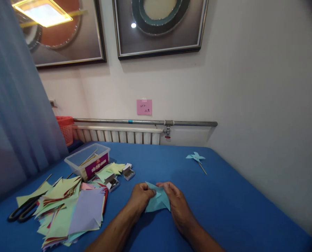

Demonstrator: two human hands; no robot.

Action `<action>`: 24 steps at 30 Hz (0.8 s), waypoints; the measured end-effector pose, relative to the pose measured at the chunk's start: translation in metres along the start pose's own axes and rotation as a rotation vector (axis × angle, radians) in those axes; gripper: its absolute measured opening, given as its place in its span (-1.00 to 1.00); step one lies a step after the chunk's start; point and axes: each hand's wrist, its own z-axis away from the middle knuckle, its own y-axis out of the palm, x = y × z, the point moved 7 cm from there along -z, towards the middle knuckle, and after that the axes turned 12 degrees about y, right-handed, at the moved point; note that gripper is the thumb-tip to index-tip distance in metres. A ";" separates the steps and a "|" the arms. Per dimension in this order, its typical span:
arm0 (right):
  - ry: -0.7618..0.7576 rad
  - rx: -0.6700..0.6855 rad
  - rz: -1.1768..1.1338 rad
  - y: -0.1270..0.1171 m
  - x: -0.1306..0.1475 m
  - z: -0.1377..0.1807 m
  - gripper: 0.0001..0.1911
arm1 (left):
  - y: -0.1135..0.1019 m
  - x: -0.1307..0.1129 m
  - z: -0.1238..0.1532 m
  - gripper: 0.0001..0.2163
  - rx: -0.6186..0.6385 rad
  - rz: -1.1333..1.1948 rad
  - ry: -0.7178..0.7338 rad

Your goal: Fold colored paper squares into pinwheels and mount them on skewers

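A light blue sheet of paper [158, 202], with its corners partly folded inward, is held just above the blue surface between my two hands. My left hand [141, 197] grips its left side, thumb pressed on the paper near the middle. On the right side, my right hand [177, 203] has its fingers closed around the paper's edge. Both hands hide parts of the sheet. Farther back on the right lies a light blue paper pinwheel [196, 156] on a thin wooden stick [202, 168].
At left lie stacked coloured papers [87, 210], black-handled scissors [27, 210], two small open boxes [128, 172] and a clear plastic tub [103, 149] holding sticks. A blue curtain [19, 98] hangs at left. A radiator [119, 134] and pipe run behind the blue-covered table [240, 217].
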 end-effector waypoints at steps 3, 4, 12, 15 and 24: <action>0.008 0.009 -0.008 0.002 0.001 0.000 -0.50 | 0.000 0.000 0.000 -0.83 0.003 0.011 0.000; 0.003 0.001 -0.003 0.001 0.001 0.000 -0.51 | 0.000 0.001 0.000 -0.83 0.005 0.019 -0.001; -0.109 -0.240 0.282 -0.013 0.013 -0.003 -0.67 | 0.003 0.013 -0.004 -0.82 0.055 0.011 0.005; -0.189 -0.295 0.472 -0.009 0.025 0.005 -0.76 | 0.004 0.016 -0.005 -0.79 0.057 -0.022 0.008; -0.356 -0.092 0.507 0.007 0.045 0.020 -0.63 | -0.003 0.001 0.000 -0.81 0.027 0.061 -0.005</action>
